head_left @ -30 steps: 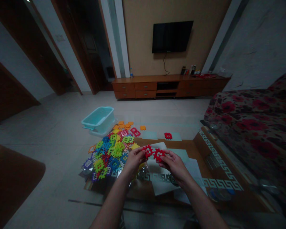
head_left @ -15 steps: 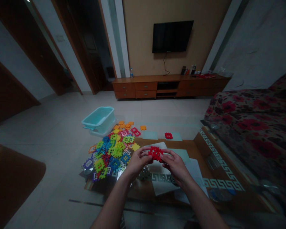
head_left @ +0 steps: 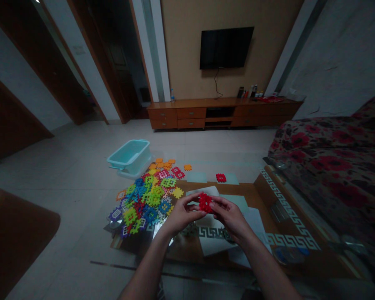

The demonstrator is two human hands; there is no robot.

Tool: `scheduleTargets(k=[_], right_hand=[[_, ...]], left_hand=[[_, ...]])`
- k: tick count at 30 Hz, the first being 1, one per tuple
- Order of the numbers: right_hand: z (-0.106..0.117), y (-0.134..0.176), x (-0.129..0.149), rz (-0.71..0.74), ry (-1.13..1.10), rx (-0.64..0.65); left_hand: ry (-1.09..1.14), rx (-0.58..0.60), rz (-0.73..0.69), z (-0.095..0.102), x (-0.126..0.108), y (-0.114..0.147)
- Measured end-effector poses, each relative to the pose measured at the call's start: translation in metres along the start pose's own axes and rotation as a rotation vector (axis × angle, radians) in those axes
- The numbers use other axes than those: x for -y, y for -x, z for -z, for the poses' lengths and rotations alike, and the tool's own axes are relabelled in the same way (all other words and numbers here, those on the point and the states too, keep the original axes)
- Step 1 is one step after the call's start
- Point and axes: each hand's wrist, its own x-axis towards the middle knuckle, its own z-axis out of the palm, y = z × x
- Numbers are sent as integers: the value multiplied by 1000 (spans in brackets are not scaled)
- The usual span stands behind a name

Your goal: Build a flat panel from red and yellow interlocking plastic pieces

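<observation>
The TV (head_left: 226, 48) on the wall has a faint mark on its lower edge, too small to read. On the cabinet (head_left: 190, 113) below, a clear bottle (head_left: 172, 96) wears a blue label whose print cannot be made out; the same goes for the small containers (head_left: 246, 92) near the cabinet's right end.

The table (head_left: 252, 195) has a glass top with a pale key-pattern border (head_left: 292, 241), and brown wood shows through it. White sheets (head_left: 255, 223) show beneath the hands. On the table's left lies a loose pile (head_left: 153, 196) of notched plastic pieces in green, blue, yellow, purple and more. A lone orange piece (head_left: 188, 167) and a lone red square (head_left: 221, 178) lie toward the far edge. A pale blue tub (head_left: 133, 168) stands just beyond the pile.

Above the table's middle, both hands grip some overlapping red pieces (head_left: 205, 203): the left hand (head_left: 181, 211) has fingers above and thumb below, and the right hand (head_left: 228, 213) pinches the right side.

Light tiles (head_left: 71, 166) cover the floor, and a flowered sofa (head_left: 325, 143) stands at right.
</observation>
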Motion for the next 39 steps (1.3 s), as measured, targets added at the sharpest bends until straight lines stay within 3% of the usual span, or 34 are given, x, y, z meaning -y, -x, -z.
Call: scheduleTargets(k=[8,14,18,22,26,30,34,39], right_hand=[[2,0,-3,-13,20,82],[-1,1,-4,2,116,157],[-4,2,3,66,267,158],[-4,9,14,275,430,84],[-4,19,22,435,570,204],[-7,24,23,510,658,296],[-9,22,20,529,678,292],[-9,19,18,555,680,281]], left_hand=[[-9,-12,-24,-2,-1,1],[-1,-29,-132,-5,-3,-1],[218,-102,26,-5,-2,-3],[477,-83,242,-1,-3,0],[549,-43,361,1,-6,2],[476,35,385,0,-3,2],[413,121,387,-1,1,2],[392,130,383,-2,-1,4]])
